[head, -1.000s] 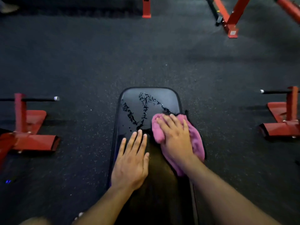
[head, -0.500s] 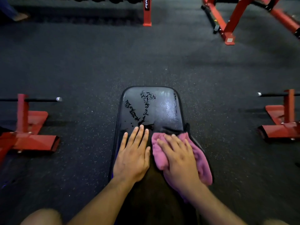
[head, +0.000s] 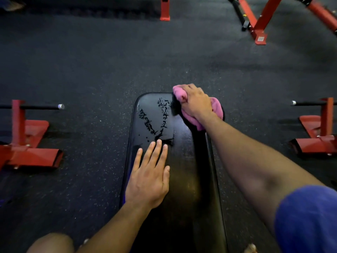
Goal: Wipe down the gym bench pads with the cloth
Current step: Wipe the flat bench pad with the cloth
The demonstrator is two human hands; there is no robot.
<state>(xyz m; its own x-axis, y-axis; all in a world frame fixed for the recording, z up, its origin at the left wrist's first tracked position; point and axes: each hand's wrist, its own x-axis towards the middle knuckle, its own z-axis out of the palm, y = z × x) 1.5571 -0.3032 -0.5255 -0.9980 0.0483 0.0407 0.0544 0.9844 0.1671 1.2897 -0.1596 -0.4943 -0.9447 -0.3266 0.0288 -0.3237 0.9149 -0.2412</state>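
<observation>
A black bench pad (head: 184, 170) runs from the bottom of the view up to the middle, with its round far end near the middle of the dark speckled gym floor (head: 91, 70). The pad is shiny, and little drops of liquid (head: 160, 117) sit in lines on its far part.

The left hand (head: 147, 181) lies flat on the pad, palm down. Its fingers are straight and close together, and the tips are just beside the wet drops. It holds nothing.

The right hand (head: 196, 102) is at the far right corner of the pad. Its fingers curl around a pink cloth (head: 217, 108) and bunch it up. The cloth pokes out above the fingers and behind the wrist, and it hangs over the right edge of the pad. The right arm reaches out long, and a blue sleeve (head: 308, 220) shows at the bottom right.

On the floor to the left sits a red metal stand (head: 27, 143) with a black bar. Another red stand (head: 321, 132) sits to the right. More red frame legs (head: 260, 21) stand at the top right, well apart from the bench.
</observation>
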